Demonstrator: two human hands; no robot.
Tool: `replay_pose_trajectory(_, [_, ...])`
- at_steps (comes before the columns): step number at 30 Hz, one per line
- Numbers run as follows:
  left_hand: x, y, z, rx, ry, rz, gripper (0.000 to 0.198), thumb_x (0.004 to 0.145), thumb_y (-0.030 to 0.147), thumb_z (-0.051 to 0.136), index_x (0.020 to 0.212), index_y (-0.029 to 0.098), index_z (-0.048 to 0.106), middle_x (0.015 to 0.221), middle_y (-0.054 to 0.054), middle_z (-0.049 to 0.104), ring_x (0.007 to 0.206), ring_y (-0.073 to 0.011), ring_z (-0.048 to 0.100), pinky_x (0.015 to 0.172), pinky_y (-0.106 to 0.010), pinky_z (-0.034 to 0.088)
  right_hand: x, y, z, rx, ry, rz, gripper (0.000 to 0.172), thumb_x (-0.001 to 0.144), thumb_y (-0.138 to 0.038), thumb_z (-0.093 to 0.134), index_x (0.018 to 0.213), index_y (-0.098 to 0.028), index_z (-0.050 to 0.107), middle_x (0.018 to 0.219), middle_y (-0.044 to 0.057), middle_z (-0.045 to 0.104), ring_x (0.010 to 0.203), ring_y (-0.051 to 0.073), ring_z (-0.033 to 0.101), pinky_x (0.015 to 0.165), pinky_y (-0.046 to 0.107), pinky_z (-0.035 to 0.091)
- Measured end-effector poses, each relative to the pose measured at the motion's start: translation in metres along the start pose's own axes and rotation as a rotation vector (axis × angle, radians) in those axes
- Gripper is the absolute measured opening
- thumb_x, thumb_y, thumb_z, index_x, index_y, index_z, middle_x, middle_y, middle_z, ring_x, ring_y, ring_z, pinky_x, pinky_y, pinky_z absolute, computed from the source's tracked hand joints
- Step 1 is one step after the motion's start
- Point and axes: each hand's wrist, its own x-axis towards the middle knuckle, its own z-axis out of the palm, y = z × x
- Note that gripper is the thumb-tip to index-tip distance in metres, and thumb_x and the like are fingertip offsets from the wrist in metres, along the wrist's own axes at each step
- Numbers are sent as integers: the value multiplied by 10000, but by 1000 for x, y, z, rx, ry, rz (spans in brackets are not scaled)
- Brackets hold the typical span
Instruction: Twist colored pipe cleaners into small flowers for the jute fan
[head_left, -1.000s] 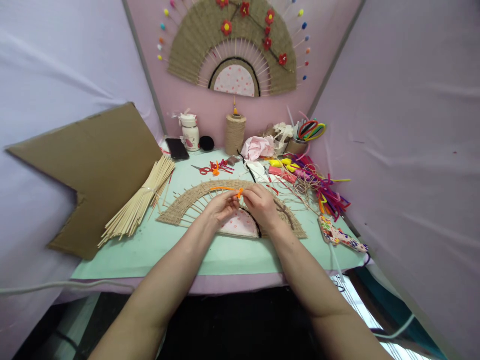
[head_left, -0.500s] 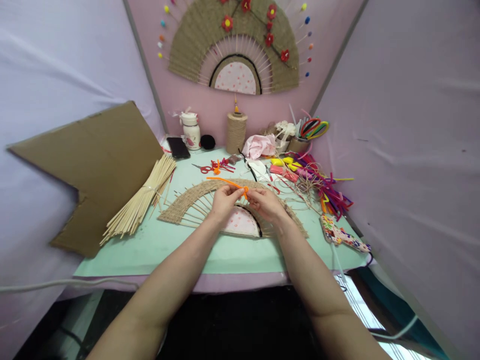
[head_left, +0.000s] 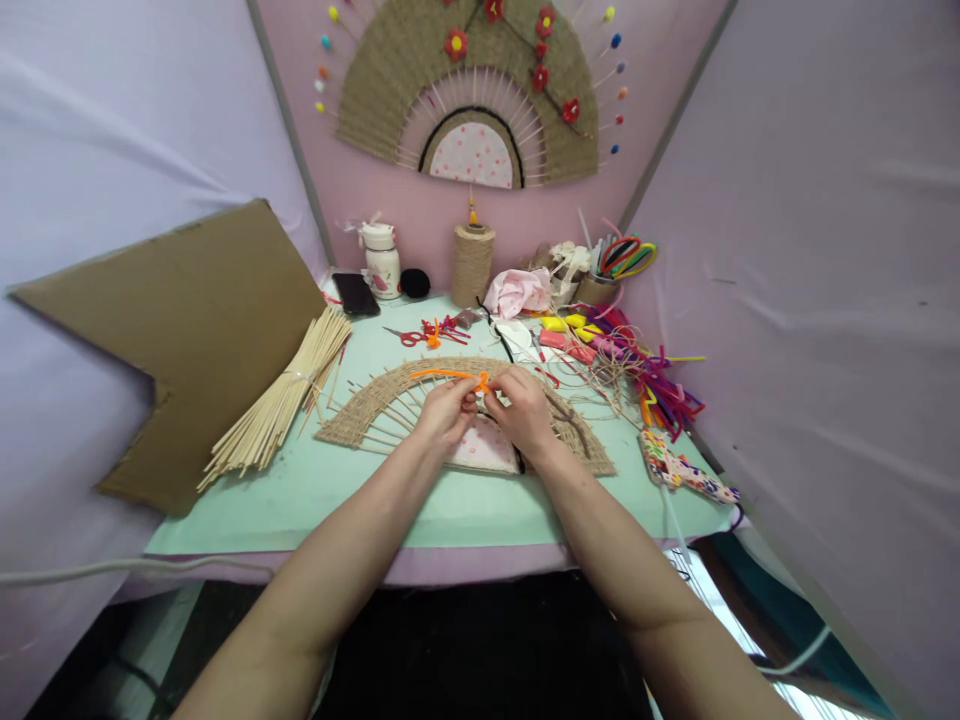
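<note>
An orange pipe cleaner (head_left: 442, 374) is pinched between my two hands, its right end bent into small loops and its straight tail pointing left. My left hand (head_left: 448, 410) grips it just left of the loops. On the other side, my right hand (head_left: 523, 405) has thumb and fingers closed at the looped end. Both hands are over a woven twine fan (head_left: 375, 400) lying on the table, with bare sticks, a pink dotted half-round centre (head_left: 480, 447) and a dark twig shape on its right part. My hands cover some of the fan's middle.
Red-handled scissors (head_left: 411, 338) lie beyond the fan with an orange pipe-cleaner flower (head_left: 433, 337). A bundle of sticks (head_left: 277, 400) and cardboard (head_left: 202, 320) are left. Coloured pipe cleaners (head_left: 667, 390) and a patterned glue gun (head_left: 682, 470) lie right. Behind stands a twine spool (head_left: 472, 262).
Both hands have shifted slightly left and my right hand has turned inward around the looped end. The orange tail now lies flatter, and the fan's twig shape shows more.
</note>
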Motion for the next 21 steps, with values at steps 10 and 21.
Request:
replay_pose_trajectory(10, [-3,-4,2,138,-69,151,314,526,255,792,748,124,614,656,-2,608,573,-65,509,509,-192,314,5,6,-3,415,34,402,171,695,-335,640,660,-170,614,646,1,607,596,124,513,602,255,412])
replay_pose_trajectory(21, [0,-4,0,264,3,298,472,497,220,799,860,167,502,662,25,626,630,-103,573,650,-231,405,4,8,-6,395,-20,407,206,701,-371,625,642,-177,586,607,-19,553,573,113,463,570,243,382])
